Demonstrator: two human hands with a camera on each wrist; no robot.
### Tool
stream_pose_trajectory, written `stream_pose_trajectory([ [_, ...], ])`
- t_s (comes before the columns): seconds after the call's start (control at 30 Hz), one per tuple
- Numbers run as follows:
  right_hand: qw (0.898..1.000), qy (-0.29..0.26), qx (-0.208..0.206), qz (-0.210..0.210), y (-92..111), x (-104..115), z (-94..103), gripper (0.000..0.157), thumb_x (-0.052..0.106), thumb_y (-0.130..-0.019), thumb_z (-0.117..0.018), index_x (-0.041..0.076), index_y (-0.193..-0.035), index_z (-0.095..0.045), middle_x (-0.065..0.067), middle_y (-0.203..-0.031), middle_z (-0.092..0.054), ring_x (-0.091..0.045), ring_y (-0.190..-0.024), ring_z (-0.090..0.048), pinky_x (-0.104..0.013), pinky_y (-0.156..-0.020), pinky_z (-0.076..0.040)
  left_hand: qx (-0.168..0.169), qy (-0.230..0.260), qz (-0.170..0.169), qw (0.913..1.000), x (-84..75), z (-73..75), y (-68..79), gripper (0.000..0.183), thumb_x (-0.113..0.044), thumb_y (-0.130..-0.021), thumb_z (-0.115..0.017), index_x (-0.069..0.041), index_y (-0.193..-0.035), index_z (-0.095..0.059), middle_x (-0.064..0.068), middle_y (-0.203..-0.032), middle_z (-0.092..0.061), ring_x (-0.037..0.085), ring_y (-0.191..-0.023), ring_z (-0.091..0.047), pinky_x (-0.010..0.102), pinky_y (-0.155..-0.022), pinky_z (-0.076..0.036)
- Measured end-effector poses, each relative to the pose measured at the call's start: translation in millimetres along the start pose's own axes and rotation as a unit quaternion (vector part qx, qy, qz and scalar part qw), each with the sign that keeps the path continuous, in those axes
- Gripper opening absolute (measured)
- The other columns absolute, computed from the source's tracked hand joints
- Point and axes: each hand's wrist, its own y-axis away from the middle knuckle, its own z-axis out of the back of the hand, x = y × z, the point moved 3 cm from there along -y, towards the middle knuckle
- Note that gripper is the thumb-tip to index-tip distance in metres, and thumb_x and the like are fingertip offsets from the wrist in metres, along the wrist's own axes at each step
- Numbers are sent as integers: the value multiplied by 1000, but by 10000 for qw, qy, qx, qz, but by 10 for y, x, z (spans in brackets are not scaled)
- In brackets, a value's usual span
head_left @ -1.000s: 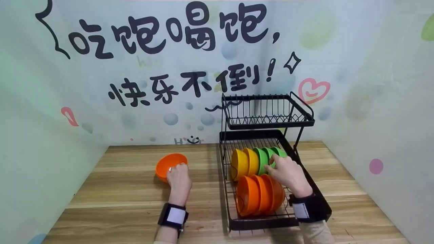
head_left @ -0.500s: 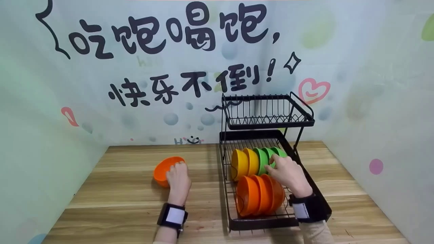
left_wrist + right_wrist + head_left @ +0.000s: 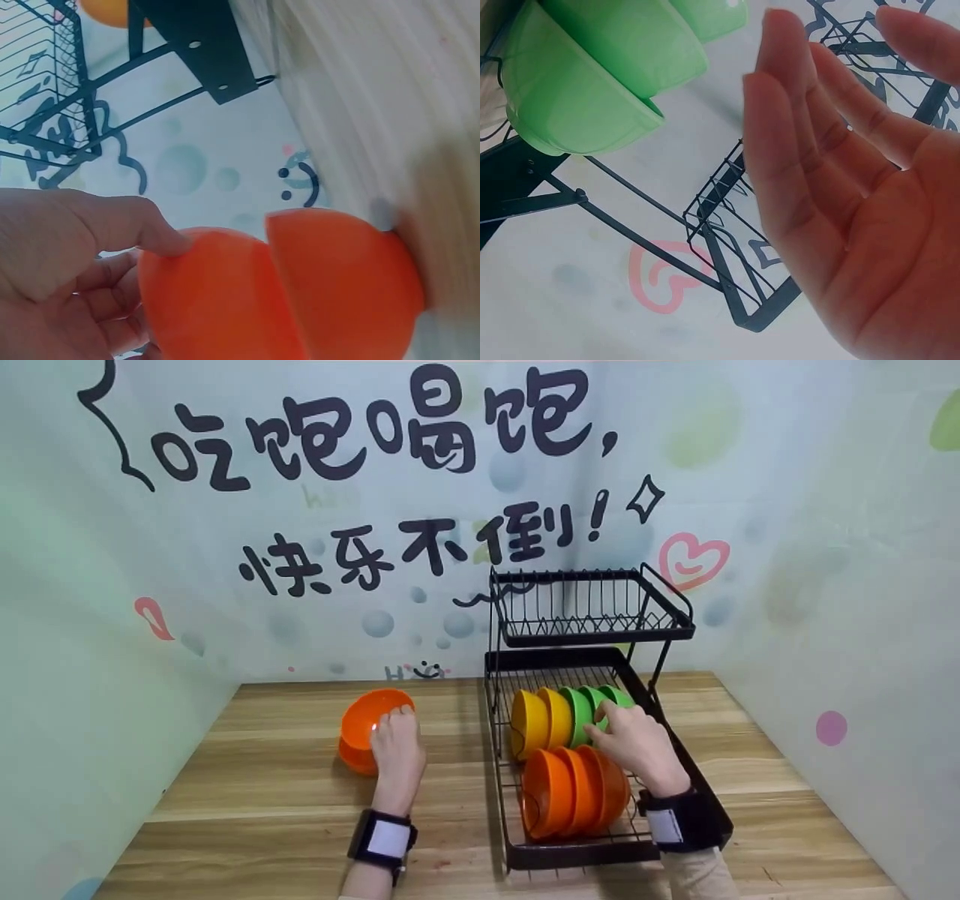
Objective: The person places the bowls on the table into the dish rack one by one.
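An orange bowl [image 3: 364, 716] is pinched at its right rim by my left hand [image 3: 399, 742]. In the left wrist view, the thumb [image 3: 161, 229] presses on the outside of this bowl and the other fingers are behind it. Directly under it is a second orange bowl [image 3: 356, 757] on the table, partly nested with the first. My right hand [image 3: 637, 742] hovers over the dish rack beside several green bowls [image 3: 581, 712]. The right wrist view has its relaxed fingers [image 3: 769, 150] with nothing between them, apart from the green bowls.
The black two-tier dish rack [image 3: 577, 855] stands on the right of the wooden table [image 3: 300, 840]. Two yellow bowls [image 3: 529, 724] share a row with the green ones. Three orange bowls [image 3: 551, 791] stand on edge in front. A printed backdrop [image 3: 420, 637] closes off the back.
The left hand tilted the orange bowl, then lifted it slightly upward, so a second orange bowl now shows beneath it. The right hand has stayed in place.
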Motion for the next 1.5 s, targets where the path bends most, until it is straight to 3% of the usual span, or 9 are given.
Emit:
stream_pose_trajectory([
  [0.33,9999,-32,-156,44,9,5,2,19,29,-88,-61,11,-92,-58,-1,-61,-51,-15,-49,-49,-27,-45,-36,-51,362,-616,9974,-198,179,-32,18,10,-77,-66,1,-92,-62,15,-87,-66,30,-80,-63,38,-69,-53],
  [0.53,9998,-58,-190,51,3,13,4,21,29,-89,-62,10,-94,-57,-1,-61,-53,-15,-49,-49,-26,-45,-36,-263,388,-1323,9901,-351,274,-29,21,7,-78,-66,-3,-97,-65,11,-90,-68,26,-80,-63,35,-65,-52],
  [0.73,9991,-100,-379,165,9,32,16,23,30,-89,-62,8,-96,-58,-1,-62,-54,-14,-49,-48,-26,-45,-36,-658,413,-2054,9756,-489,306,16,21,6,-73,-65,-7,-88,-63,5,-85,-67,23,-78,-63,32,-62,-48],
  [0.97,9972,-380,-582,291,3,73,28,26,34,-92,-59,8,-97,-60,-1,-61,-52,-13,-51,-47,-26,-47,-36,-686,697,-2766,9560,-639,343,81,27,6,-68,-68,-9,-90,-64,4,-87,-67,20,-79,-62,29,-63,-48],
  [1.2,9913,-931,-769,516,-14,151,39,31,36,-94,-55,8,-104,-61,-10,-88,-71,-19,-74,-66,-36,-64,-53,-733,722,-3415,9342,-808,385,155,21,2,-75,-67,-12,-91,-65,2,-85,-66,17,-78,-61,26,-65,-49],
  [1.3,9885,-1229,-693,544,-24,168,36,36,39,-96,-52,7,-109,-61,-12,-95,-71,-21,-79,-68,-38,-71,-55,-693,752,-3632,9261,-874,394,189,20,0,-78,-68,-14,-92,-65,0,-85,-66,15,-77,-61,25,-65,-49],
  [1.5,9843,-1683,-325,423,-40,185,4,48,47,-96,-47,7,-121,-57,-11,-96,-71,-16,-76,-67,-30,-68,-54,-790,805,-3976,9106,-973,375,249,16,-8,-78,-72,-16,-91,-65,-3,-87,-67,13,-78,-60,23,-65,-48],
])
